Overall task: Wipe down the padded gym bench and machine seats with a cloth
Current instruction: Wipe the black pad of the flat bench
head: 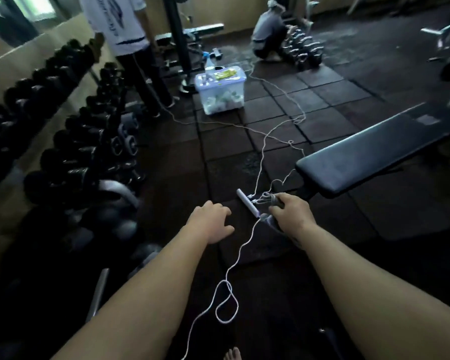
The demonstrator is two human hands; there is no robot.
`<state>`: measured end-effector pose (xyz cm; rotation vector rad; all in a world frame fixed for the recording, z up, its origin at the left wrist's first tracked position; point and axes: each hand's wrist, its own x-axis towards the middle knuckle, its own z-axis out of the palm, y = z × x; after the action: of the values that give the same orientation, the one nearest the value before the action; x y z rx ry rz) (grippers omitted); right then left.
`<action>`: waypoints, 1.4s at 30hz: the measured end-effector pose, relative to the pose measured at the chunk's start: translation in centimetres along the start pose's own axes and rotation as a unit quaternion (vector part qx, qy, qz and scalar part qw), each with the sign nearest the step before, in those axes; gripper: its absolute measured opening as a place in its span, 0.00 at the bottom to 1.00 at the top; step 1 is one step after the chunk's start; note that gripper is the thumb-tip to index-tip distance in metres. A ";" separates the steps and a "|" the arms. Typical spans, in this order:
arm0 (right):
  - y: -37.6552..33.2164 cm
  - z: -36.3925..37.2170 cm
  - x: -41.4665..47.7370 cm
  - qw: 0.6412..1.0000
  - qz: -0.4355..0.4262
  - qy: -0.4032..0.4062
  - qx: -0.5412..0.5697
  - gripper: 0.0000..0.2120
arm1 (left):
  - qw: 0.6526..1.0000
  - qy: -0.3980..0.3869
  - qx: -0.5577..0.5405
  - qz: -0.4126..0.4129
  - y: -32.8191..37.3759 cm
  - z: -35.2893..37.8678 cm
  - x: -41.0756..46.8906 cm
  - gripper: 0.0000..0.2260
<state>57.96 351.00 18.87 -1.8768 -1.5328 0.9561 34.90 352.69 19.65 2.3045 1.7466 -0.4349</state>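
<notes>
Rubber gym floor (224, 141). Right hand (292, 214) fingers curled round grey cloth (270, 224) (white cable (226, 276) tangled close by); left hand (211, 220) loose, empty. Padded bench (361, 157) right of centre. Clear cable first, then long flat strokes.

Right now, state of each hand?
Left hand: open, fingers loosely bent, holds nothing.
Right hand: grips the cloth; cannot tell whether it also holds the white cord.

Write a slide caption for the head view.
Right hand grips a grey cloth near the padded bench; left hand open.
</notes>
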 end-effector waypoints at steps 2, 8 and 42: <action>0.5 -1.7 2.5 0.999 0.029 0.033 0.007 0.14 | 0.999 0.000 0.019 0.047 0.9 -2.0 4.6 0.25; 5.2 -8.4 9.0 0.982 0.116 0.143 0.042 0.12 | 0.981 0.010 0.068 0.180 7.7 -6.6 18.7 0.24; 35.4 -61.9 43.8 0.870 0.344 0.351 0.037 0.12 | 0.859 -0.010 0.102 0.502 70.0 -26.6 73.9 0.23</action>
<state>132.91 388.18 20.94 -2.3872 -0.3868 0.4593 123.56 409.27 17.43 2.9096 0.2976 -0.4178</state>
